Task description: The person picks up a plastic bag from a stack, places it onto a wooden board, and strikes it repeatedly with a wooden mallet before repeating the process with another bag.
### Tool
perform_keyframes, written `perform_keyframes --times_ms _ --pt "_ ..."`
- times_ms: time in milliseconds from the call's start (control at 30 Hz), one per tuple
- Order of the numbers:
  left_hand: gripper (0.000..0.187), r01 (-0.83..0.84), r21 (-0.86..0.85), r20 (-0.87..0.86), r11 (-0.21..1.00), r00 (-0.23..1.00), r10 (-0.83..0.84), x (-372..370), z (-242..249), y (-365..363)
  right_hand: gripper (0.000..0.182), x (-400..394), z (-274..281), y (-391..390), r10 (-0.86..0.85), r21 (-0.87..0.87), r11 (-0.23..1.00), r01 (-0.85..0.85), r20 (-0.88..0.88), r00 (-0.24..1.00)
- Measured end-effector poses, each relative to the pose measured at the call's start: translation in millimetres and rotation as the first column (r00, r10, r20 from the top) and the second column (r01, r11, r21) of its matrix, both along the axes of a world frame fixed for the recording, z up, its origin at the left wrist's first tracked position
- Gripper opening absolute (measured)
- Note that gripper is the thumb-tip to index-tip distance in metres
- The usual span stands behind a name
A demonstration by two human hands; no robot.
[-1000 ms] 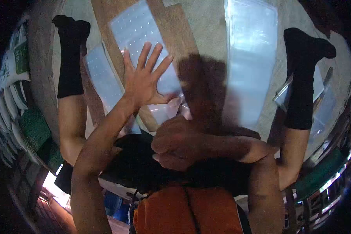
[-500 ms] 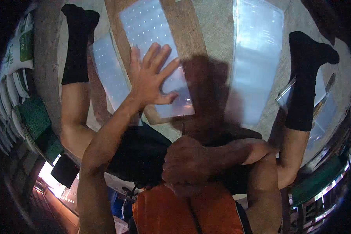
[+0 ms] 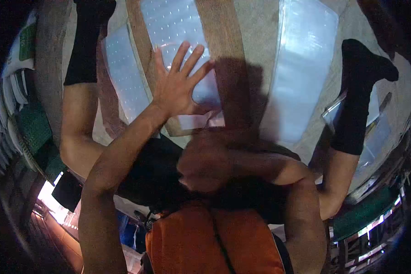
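My left hand [image 3: 178, 86] lies with fingers spread on a clear plastic sheet or stack of sheets [image 3: 171, 20] dotted with rows of small holes or marks. The plastic rests on a brown wooden board [image 3: 223, 32]. My right hand [image 3: 205, 162] is closed in a fist close to the near edge of this plastic, in shadow. Whatever it grips, if anything, is hidden. To the left of the board lies another dotted plastic stack [image 3: 125, 68].
A plain, shiny stack of plastic [image 3: 301, 68] lies on the floor to the right. More plastic pieces [image 3: 374, 137] are beside my right leg. My outstretched legs in black socks [image 3: 358, 91] flank the board. White sacks [image 3: 18, 89] are piled at far left.
My right fist has moved forward and slightly left, up to the near edge of the dotted plastic. My left hand stays spread on the plastic.
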State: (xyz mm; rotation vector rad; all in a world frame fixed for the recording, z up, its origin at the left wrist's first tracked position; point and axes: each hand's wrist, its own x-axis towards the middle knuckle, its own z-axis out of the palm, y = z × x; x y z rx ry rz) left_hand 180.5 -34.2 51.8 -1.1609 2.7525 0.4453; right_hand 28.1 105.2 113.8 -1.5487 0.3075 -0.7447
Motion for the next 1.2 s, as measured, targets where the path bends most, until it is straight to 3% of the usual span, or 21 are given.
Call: perform_keyframes --times_ms 233,367,467,567,633,767,833,867,900,967,1000,1033,1067,1100,1133,1167,1200 --pt "0.102 -0.002 -0.001 0.042 1.0 0.999 0.002 -1.5 4.7 -6.1 0.016 1.3 8.8 -55.1 0.043 0.187 0.982 -0.024 -0.099 0.994" --pt "0.101 0.014 0.013 0.12 1.0 0.993 -0.015 -1.8 10.1 -8.9 0.022 17.6 1.8 -57.5 -0.002 -0.01 1.0 0.0 -0.157 0.988" --pt "0.114 0.014 0.02 0.109 1.0 0.994 -0.016 -6.8 12.1 -11.7 0.025 22.0 5.7 -63.8 -0.059 -0.138 0.99 0.032 -0.196 0.979" --pt "0.111 0.022 0.02 0.12 1.0 0.992 -0.024 1.4 10.3 -12.9 0.021 26.1 12.8 -81.9 0.16 -0.125 0.97 -0.208 -0.314 0.936" --pt "0.109 0.023 0.016 0.026 1.0 0.999 -0.023 0.7 11.3 -7.5 0.022 25.6 23.8 -80.0 0.298 -0.06 0.936 -0.348 -0.394 0.869" --pt "0.1 0.066 -0.076 -0.009 0.995 0.998 -0.066 6.9 -4.4 -5.6 0.027 45.4 -1.0 -77.8 0.251 -0.099 0.942 -0.32 -0.425 0.87" --pt "0.094 0.045 0.006 -0.06 0.999 0.997 -0.044 7.5 -0.4 3.9 0.032 52.3 5.5 -58.9 0.235 -0.045 0.958 -0.282 -0.435 0.869" --pt "0.091 0.067 -0.066 0.001 0.996 0.998 -0.067 5.4 -5.1 1.2 0.026 44.8 3.5 -62.8 0.136 -0.076 0.985 -0.153 -0.189 0.972" --pt "0.089 0.1 -0.137 0.076 0.986 0.993 -0.09 7.5 -4.4 -5.7 0.026 34.2 6.4 -66.2 0.128 -0.107 0.983 -0.151 -0.196 0.972" --pt "0.085 0.059 -0.087 0.085 0.994 0.995 -0.052 4.4 -2.3 -4.3 0.023 12.4 23.2 -63.7 -0.003 -0.038 0.999 0.01 0.183 0.983" --pt "0.092 0.09 -0.091 0.141 0.992 0.987 -0.077 5.3 -6.8 -2.3 0.02 31.8 32.7 -66.5 -0.418 -0.238 0.908 0.344 -0.521 0.744" --pt "0.1 0.12 -0.094 0.2 0.988 0.975 -0.1 7.6 -11.1 -1.1 0.029 52.2 40.7 -70.6 -0.631 -0.592 0.7 0.399 -0.775 -0.042" --pt "0.095 0.173 -0.155 0.213 0.973 0.967 -0.138 8.2 -10.6 -5.1 0.02 40.9 37.5 -123.5 -0.738 -0.635 0.672 0.381 -0.527 0.422" --pt "0.095 0.171 -0.182 0.213 0.968 0.968 -0.131 9.4 -14.1 -5.0 0.022 22.6 37.0 -199.9 -0.615 -0.675 0.634 0.378 -0.143 0.775" --pt "0.096 0.117 -0.155 0.021 0.981 0.993 -0.115 10.9 -19.9 -3.4 0.016 14.1 48.5 -249.6 -0.556 -0.402 0.763 0.507 -0.005 0.831" --pt "0.096 0.074 -0.112 -0.171 0.991 0.981 -0.092 12.5 -22.3 -2.8 0.015 32.5 60.6 -289.7 -0.599 -0.531 0.213 0.82 0.592 0.539" --pt "0.096 0.07 -0.12 -0.176 0.99 0.98 -0.091 14.4 -19.4 -3.6 0.023 49.6 61.3 -329.3 -0.395 -0.543 0.36 0.759 0.648 0.651"
